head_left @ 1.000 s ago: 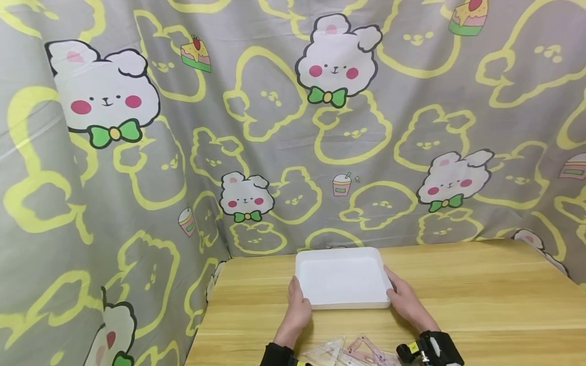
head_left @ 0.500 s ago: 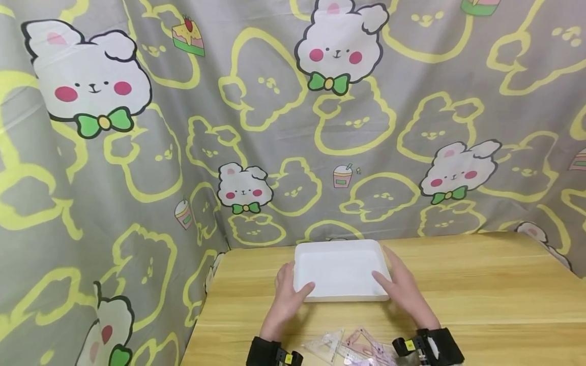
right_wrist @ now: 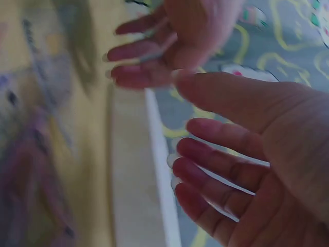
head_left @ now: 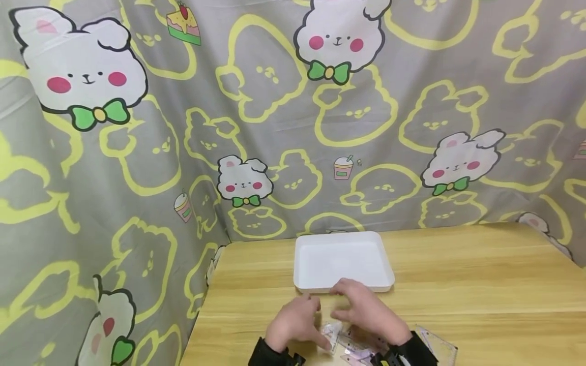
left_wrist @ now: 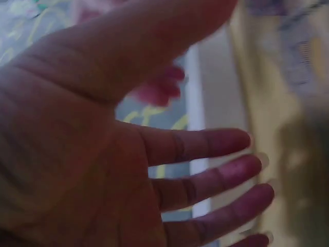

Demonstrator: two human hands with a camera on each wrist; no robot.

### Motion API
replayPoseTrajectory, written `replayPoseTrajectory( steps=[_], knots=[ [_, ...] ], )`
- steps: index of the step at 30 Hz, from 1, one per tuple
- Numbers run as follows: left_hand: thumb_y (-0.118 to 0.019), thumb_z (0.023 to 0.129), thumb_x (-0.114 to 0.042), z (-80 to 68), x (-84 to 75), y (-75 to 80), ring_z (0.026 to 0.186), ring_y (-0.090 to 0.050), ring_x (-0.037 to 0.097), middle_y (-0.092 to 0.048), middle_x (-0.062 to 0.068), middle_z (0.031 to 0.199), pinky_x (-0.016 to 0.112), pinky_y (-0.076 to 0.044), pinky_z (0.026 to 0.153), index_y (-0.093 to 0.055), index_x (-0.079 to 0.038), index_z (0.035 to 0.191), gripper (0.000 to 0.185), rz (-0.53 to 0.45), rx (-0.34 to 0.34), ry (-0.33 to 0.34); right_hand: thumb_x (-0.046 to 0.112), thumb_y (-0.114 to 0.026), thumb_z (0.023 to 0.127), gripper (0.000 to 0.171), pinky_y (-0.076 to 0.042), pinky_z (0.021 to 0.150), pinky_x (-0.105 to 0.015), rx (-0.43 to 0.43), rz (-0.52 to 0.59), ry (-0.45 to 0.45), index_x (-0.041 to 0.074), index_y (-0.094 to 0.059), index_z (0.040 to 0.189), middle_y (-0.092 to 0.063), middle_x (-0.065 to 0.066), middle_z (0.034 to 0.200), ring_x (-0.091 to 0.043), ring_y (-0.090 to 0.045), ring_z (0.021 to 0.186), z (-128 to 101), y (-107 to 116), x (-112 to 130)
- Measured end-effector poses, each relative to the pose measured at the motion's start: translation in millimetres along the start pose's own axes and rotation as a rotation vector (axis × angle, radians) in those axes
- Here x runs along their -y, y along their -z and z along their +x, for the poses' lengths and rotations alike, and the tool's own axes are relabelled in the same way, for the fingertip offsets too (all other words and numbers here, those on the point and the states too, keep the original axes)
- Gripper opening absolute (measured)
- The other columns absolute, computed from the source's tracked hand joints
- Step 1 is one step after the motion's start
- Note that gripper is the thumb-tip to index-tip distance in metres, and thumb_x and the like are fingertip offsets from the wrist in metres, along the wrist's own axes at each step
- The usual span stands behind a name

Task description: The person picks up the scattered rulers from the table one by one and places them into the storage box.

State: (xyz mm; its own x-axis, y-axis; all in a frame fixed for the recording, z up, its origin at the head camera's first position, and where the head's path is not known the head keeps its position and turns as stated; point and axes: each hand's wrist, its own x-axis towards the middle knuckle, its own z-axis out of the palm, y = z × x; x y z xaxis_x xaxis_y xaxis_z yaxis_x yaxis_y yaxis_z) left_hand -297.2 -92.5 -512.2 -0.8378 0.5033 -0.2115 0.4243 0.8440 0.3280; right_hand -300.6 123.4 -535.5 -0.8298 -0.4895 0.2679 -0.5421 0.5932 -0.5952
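A white shallow tray (head_left: 340, 257) sits empty near the back of the wooden table (head_left: 485, 295). Just in front of it my left hand (head_left: 294, 321) and right hand (head_left: 370, 313) hover close together over a pile of clear and pink plastic set squares (head_left: 340, 339) at the table's front edge. The left wrist view shows my left hand (left_wrist: 154, 175) with spread, straight fingers holding nothing. The right wrist view shows my right hand (right_wrist: 231, 154) likewise spread and empty, with the tray's edge (right_wrist: 157, 139) behind it. Both wrist views are blurred.
A grey curtain (head_left: 274, 127) printed with yellow outlines and white bunnies hangs behind and to the left of the table. One more clear set square (head_left: 438, 344) lies at the front right. Bare wood stretches to the right of the tray.
Both hands have let go of the tray's sides and drawn back toward me, coming together over the set squares. The tray stays where it was left.
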Motion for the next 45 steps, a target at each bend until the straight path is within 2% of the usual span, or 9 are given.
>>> replayPoseTrajectory(
  steps=[3, 8, 12, 15, 19, 24, 32, 38, 45],
  knots=[
    [-0.098, 0.062, -0.059, 3.7, -7.7, -12.1, 0.089, -0.056, 0.020, -0.056, 0.001, 0.100, 0.037, -0.051, 0.074, -0.065, -0.015, 0.108, 0.071, 0.094, 0.005, 0.047, 0.016, -0.088, 0.080, 0.037, -0.055, 0.090, -0.041, 0.057, -0.041, 0.022, 0.008, -0.074, 0.113, -0.070, -0.002, 0.109, -0.021, -0.066, 0.102, 2, -11, 2],
    [-0.100, 0.058, -0.056, 9.2, -14.6, -31.1, 0.095, -0.054, 0.023, -0.053, 0.003, 0.100, 0.044, -0.052, 0.081, -0.066, -0.011, 0.118, 0.082, 0.158, -0.038, 0.130, 0.016, -0.090, 0.071, 0.039, -0.049, 0.077, -0.029, 0.119, -0.067, 0.028, 0.012, -0.077, 0.107, -0.064, 0.007, 0.099, -0.006, -0.053, 0.088, 0, -25, 4],
    [-0.098, 0.064, -0.043, 15.2, -8.8, -39.5, 0.097, -0.057, 0.023, -0.059, 0.003, 0.100, 0.048, -0.054, 0.087, -0.070, -0.011, 0.110, 0.063, 0.104, -0.057, 0.145, 0.011, -0.089, 0.068, 0.032, -0.044, 0.070, -0.022, 0.143, -0.041, 0.051, 0.018, -0.076, 0.097, -0.058, 0.012, 0.089, 0.000, -0.046, 0.080, 0, -35, 4],
    [-0.094, 0.070, -0.037, 18.1, 2.0, -43.8, 0.090, -0.057, 0.019, -0.060, 0.001, 0.094, 0.043, -0.054, 0.083, -0.071, -0.014, 0.102, 0.046, 0.067, -0.054, 0.121, 0.010, -0.088, 0.069, 0.028, -0.042, 0.069, -0.021, 0.141, -0.047, 0.069, 0.020, -0.075, 0.092, -0.054, 0.014, 0.085, 0.001, -0.044, 0.077, 1, -42, 1],
    [-0.089, 0.078, -0.030, 16.9, 15.3, -50.1, 0.074, -0.051, 0.010, -0.056, -0.005, 0.081, 0.032, -0.049, 0.069, -0.066, -0.015, 0.092, 0.030, 0.002, -0.048, 0.049, 0.016, -0.091, 0.071, 0.027, -0.041, 0.070, -0.022, 0.153, -0.073, 0.072, 0.018, -0.078, 0.094, -0.052, 0.014, 0.085, 0.000, -0.043, 0.078, -2, -49, -3],
    [-0.087, 0.079, -0.015, 10.5, 21.1, -43.2, 0.060, -0.048, 0.007, -0.055, -0.010, 0.069, 0.027, -0.043, 0.057, -0.060, -0.019, 0.082, 0.027, -0.196, -0.029, 0.010, 0.016, -0.090, 0.070, 0.024, -0.040, 0.068, -0.021, 0.137, -0.062, 0.097, 0.020, -0.079, 0.091, -0.054, 0.014, 0.083, 0.000, -0.044, 0.077, -1, -49, -2],
    [-0.087, 0.076, -0.006, 6.0, 24.8, -24.9, 0.054, -0.046, 0.003, -0.054, -0.013, 0.060, 0.022, -0.040, 0.050, -0.062, -0.017, 0.072, 0.027, -0.357, 0.053, -0.089, 0.004, -0.079, 0.087, 0.013, -0.049, 0.060, -0.017, 0.225, 0.286, 0.103, 0.015, -0.073, 0.084, -0.065, 0.017, 0.074, 0.009, -0.052, 0.065, 1, -41, 2],
    [-0.090, 0.078, -0.009, 4.4, 33.6, -13.7, 0.057, -0.052, -0.002, -0.059, -0.014, 0.063, 0.018, -0.046, 0.056, -0.065, -0.015, 0.077, 0.026, -0.456, 0.069, -0.172, 0.007, -0.074, 0.094, 0.008, -0.048, 0.061, -0.017, 0.260, 0.405, 0.108, 0.012, -0.072, 0.087, -0.062, 0.016, 0.076, 0.008, -0.050, 0.066, 2, -30, 1],
    [-0.086, 0.085, -0.011, 4.9, 43.8, -12.3, 0.055, -0.061, 0.002, -0.068, -0.011, 0.064, 0.016, -0.041, 0.052, -0.063, -0.010, 0.084, 0.023, -0.666, 0.063, -0.218, 0.013, -0.068, 0.101, 0.010, -0.048, 0.062, -0.018, 0.292, 0.579, 0.026, 0.010, -0.077, 0.096, -0.067, 0.011, 0.080, 0.005, -0.052, 0.066, 1, -20, -3]
  ],
)
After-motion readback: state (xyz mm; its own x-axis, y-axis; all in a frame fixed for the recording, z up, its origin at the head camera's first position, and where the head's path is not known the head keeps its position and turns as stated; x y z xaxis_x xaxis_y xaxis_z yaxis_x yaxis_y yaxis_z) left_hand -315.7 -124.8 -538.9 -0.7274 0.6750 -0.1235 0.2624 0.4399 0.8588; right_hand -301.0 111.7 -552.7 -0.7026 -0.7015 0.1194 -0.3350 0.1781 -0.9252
